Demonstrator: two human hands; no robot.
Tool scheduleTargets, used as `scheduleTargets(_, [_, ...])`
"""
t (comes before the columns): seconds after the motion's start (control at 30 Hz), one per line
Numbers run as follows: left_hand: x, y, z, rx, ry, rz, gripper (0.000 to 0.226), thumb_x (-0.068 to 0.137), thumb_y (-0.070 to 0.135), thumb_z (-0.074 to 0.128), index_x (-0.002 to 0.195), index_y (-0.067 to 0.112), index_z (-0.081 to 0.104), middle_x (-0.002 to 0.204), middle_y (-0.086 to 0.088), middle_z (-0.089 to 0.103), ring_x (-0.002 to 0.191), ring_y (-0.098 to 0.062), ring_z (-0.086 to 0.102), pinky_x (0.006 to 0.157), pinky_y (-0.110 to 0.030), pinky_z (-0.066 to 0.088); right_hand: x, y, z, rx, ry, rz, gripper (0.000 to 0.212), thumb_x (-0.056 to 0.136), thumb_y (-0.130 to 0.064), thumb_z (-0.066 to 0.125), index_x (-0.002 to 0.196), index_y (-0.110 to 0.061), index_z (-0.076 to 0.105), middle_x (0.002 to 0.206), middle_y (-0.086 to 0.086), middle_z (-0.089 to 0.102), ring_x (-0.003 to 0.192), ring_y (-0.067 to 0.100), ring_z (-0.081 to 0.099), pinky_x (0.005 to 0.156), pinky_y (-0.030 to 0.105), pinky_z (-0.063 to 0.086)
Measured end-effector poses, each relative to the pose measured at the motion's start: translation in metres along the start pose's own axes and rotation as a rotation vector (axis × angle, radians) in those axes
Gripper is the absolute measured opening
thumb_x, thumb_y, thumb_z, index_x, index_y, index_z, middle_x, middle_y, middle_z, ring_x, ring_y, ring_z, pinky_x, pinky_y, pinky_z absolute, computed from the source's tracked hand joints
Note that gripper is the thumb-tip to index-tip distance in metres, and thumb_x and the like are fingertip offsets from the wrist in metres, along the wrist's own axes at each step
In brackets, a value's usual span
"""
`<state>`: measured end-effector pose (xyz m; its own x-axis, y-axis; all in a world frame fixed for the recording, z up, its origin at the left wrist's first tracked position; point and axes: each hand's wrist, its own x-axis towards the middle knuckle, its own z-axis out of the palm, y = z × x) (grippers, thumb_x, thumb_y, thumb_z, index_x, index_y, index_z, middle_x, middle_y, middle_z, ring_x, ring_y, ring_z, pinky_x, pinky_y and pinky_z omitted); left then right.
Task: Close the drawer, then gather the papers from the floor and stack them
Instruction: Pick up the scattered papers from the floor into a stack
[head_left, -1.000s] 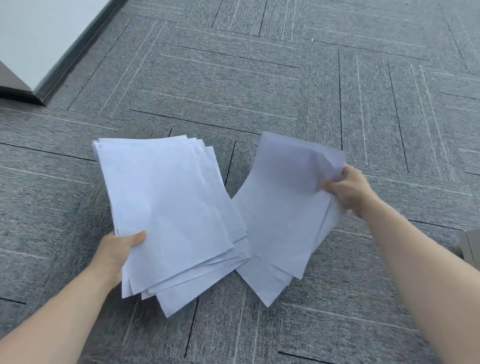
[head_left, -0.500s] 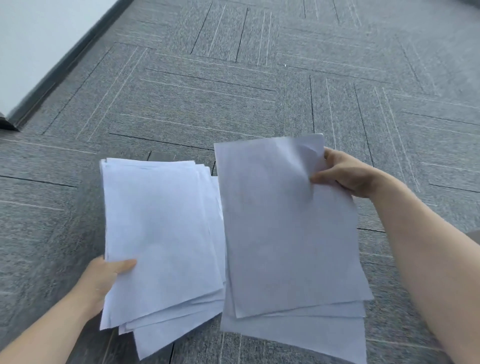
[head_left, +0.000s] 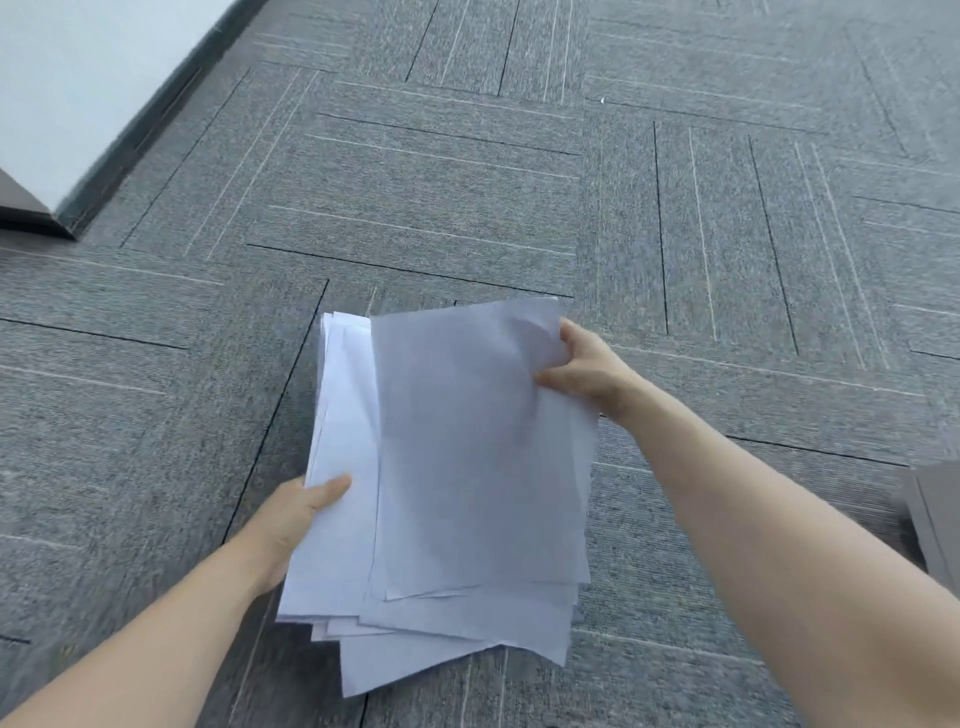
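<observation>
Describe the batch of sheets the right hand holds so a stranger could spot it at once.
Over the grey carpet, between two bare forearms, white paper fans out. The right hand pinches the top batch at its far right corner. It overlaps the left hand's sheets and looks greyer.

An office, by its grey carpet tiles (head_left: 467, 171), dark skirting (head_left: 156, 111) and loose papers (head_left: 467, 467).

The papers (head_left: 467, 467) are plain white with a faint bluish cast, unprinted. The floor (head_left: 519, 182) is mottled grey carpet tile, crossed by thin dark and pale lines that turn direction from tile to tile. At the upper left of the frame, the wall (head_left: 78, 78) is pale bluish-white above a dark grey baseboard (head_left: 156, 119).
</observation>
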<state>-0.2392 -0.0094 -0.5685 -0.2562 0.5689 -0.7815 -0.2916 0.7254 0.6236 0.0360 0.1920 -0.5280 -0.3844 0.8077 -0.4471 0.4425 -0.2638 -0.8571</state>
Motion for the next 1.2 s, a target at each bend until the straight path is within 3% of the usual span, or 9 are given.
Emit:
scheduleTargets(0.13, [0.000, -0.002, 0.003, 0.063, -0.029, 0.084, 0.072, 0.062, 0.059, 0.078, 0.114, 0.010, 0.066, 0.108, -0.003, 0.073, 0.104, -0.024, 0.066, 0.102, -0.045, 0.045, 0.009, 0.006, 0.023, 0.018, 0.071, -0.003, 0.058, 0.061, -0.006, 0.060, 0.112, -0.032, 0.057, 0.103, 0.003, 0.070, 0.091, 0.022, 0.069, 0.086, 0.046, 0.058])
scheduleTargets(0.23, [0.005, -0.008, 0.006, 0.116, -0.079, 0.127, 0.092, 0.036, 0.051, 0.090, 0.115, 0.011, 0.066, 0.107, -0.002, 0.075, 0.101, -0.022, 0.069, 0.097, -0.044, 0.049, 0.015, 0.008, 0.035, 0.026, 0.149, -0.008, 0.065, 0.070, -0.002, 0.060, 0.123, -0.038, 0.052, 0.114, 0.004, 0.068, 0.096, 0.024, 0.069, 0.086, 0.046, 0.058])
scheduleTargets(0.37, [0.006, -0.012, 0.012, 0.147, -0.089, 0.132, 0.073, 0.050, 0.029, 0.087, 0.117, 0.012, 0.064, 0.107, -0.002, 0.075, 0.103, -0.024, 0.069, 0.097, -0.044, 0.049, 0.022, 0.015, 0.042, 0.199, 0.282, 0.006, 0.073, 0.080, 0.002, 0.059, 0.141, -0.033, 0.040, 0.111, 0.005, 0.067, 0.094, 0.021, 0.069, 0.084, 0.040, 0.058])
scheduleTargets(0.47, [0.003, -0.016, 0.019, 0.116, -0.083, 0.107, 0.067, 0.053, 0.023, 0.084, 0.117, 0.012, 0.064, 0.106, -0.004, 0.075, 0.100, -0.026, 0.070, 0.093, -0.046, 0.052, 0.015, 0.022, 0.035, 0.186, 0.476, 0.061, 0.068, 0.087, -0.020, 0.068, 0.146, -0.028, 0.035, 0.097, -0.003, 0.059, 0.085, 0.012, 0.061, 0.080, 0.028, 0.048])
scheduleTargets(0.57, [0.001, -0.017, 0.025, 0.078, -0.065, 0.108, 0.063, 0.059, 0.019, 0.085, 0.118, 0.012, 0.063, 0.108, -0.005, 0.074, 0.100, -0.026, 0.069, 0.091, -0.043, 0.052, -0.001, 0.048, 0.025, 0.111, 0.649, 0.283, 0.060, 0.087, -0.040, 0.064, 0.140, -0.023, 0.041, 0.107, -0.005, 0.056, 0.101, 0.018, 0.058, 0.090, 0.032, 0.044])
scheduleTargets(0.63, [0.001, -0.017, 0.027, 0.054, -0.057, 0.112, 0.055, 0.066, 0.014, 0.084, 0.116, 0.014, 0.062, 0.107, -0.005, 0.073, 0.099, -0.024, 0.068, 0.084, -0.038, 0.053, -0.013, 0.065, 0.023, -0.010, 0.606, 0.403, 0.048, 0.084, -0.040, 0.061, 0.126, -0.018, 0.053, 0.110, 0.000, 0.063, 0.099, 0.024, 0.062, 0.089, 0.041, 0.052])
scheduleTargets(0.8, [-0.001, -0.014, 0.038, 0.013, -0.057, 0.118, 0.025, 0.079, 0.010, 0.074, 0.100, 0.019, 0.062, 0.101, 0.000, 0.071, 0.094, -0.018, 0.066, 0.074, -0.029, 0.050, -0.022, 0.072, 0.034, -0.195, 0.459, 0.390, 0.020, 0.081, -0.026, 0.061, 0.090, -0.010, 0.069, 0.085, 0.007, 0.071, 0.086, 0.029, 0.066, 0.072, 0.034, 0.050])
scheduleTargets(1.0, [0.001, -0.013, 0.041, 0.053, -0.053, 0.107, 0.024, 0.077, 0.009, 0.076, 0.097, 0.016, 0.065, 0.100, -0.001, 0.073, 0.096, -0.021, 0.066, 0.094, -0.041, 0.048, -0.022, 0.069, 0.052, -0.114, 0.441, 0.377, 0.019, 0.076, -0.015, 0.058, 0.091, -0.010, 0.068, 0.086, 0.007, 0.072, 0.085, 0.029, 0.068, 0.073, 0.036, 0.054])
scheduleTargets(1.2, [0.000, -0.016, 0.041, 0.029, -0.034, 0.110, 0.032, 0.077, -0.007, 0.070, 0.106, 0.007, 0.066, 0.097, -0.009, 0.074, 0.091, -0.027, 0.069, 0.082, -0.037, 0.052, -0.024, 0.070, 0.059, -0.080, 0.372, 0.342, 0.016, 0.077, -0.019, 0.058, 0.091, -0.014, 0.066, 0.089, 0.004, 0.072, 0.085, 0.028, 0.068, 0.078, 0.040, 0.056])
